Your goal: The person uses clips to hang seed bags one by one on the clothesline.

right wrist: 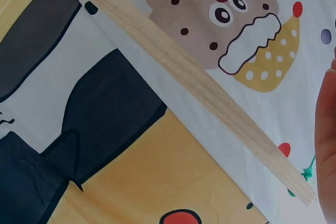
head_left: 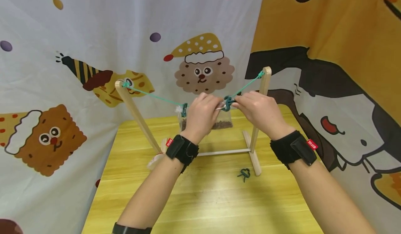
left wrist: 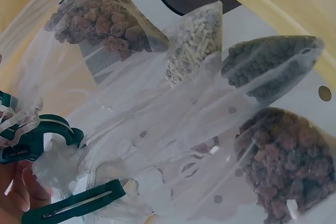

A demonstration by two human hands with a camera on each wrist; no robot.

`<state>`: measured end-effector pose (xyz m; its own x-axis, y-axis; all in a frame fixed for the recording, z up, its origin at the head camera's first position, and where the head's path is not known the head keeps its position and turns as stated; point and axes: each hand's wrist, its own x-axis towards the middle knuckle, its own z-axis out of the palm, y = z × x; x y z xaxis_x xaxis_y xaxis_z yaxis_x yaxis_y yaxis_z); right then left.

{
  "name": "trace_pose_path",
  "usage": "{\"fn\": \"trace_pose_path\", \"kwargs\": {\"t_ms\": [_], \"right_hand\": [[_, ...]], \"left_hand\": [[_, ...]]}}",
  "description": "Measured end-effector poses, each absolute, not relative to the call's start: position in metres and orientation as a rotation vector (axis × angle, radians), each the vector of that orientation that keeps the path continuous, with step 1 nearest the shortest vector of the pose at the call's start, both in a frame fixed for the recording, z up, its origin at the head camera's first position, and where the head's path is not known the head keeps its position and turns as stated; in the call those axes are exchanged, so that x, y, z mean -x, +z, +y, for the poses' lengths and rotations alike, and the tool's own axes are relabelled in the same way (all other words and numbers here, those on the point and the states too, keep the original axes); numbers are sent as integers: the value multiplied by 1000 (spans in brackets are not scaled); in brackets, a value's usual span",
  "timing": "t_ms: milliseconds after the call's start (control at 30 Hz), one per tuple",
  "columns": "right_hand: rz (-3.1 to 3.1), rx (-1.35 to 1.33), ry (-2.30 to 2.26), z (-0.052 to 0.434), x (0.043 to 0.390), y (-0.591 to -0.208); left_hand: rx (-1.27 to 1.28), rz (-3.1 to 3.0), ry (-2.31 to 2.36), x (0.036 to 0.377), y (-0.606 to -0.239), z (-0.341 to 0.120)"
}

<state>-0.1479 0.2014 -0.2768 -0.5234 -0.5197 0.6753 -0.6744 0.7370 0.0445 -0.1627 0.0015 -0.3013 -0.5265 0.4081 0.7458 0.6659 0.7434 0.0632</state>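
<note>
A small wooden rack [head_left: 255,136] stands on the yellow table [head_left: 206,199], with a green string [head_left: 150,94] sagging between its two posts. A clear bag of brown pellets [head_left: 224,123] hangs under the string. My left hand [head_left: 210,106] grips the bag's top edge. My right hand [head_left: 241,103] pinches a green clip [head_left: 228,102] at the bag's top on the string. Another green clip [head_left: 184,109] sits on the string to the left. The left wrist view shows clear pellet bags [left wrist: 273,150] and a green clip [left wrist: 42,137] close up. The right wrist view shows the rack's post [right wrist: 194,87].
A loose green clip [head_left: 244,174] lies on the table by the rack's right foot. Another clear bag [head_left: 155,161] lies by the left foot. Cartoon-printed curtains [head_left: 62,87] close in the table's back and sides.
</note>
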Motion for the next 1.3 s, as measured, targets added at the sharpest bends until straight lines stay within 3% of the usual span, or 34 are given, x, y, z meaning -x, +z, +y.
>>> {"fn": "trace_pose_path", "kwargs": {"t_ms": [1300], "right_hand": [[-2440, -825, 577, 202, 141, -297]], "left_hand": [[782, -2297, -434, 158, -306, 1]]}}
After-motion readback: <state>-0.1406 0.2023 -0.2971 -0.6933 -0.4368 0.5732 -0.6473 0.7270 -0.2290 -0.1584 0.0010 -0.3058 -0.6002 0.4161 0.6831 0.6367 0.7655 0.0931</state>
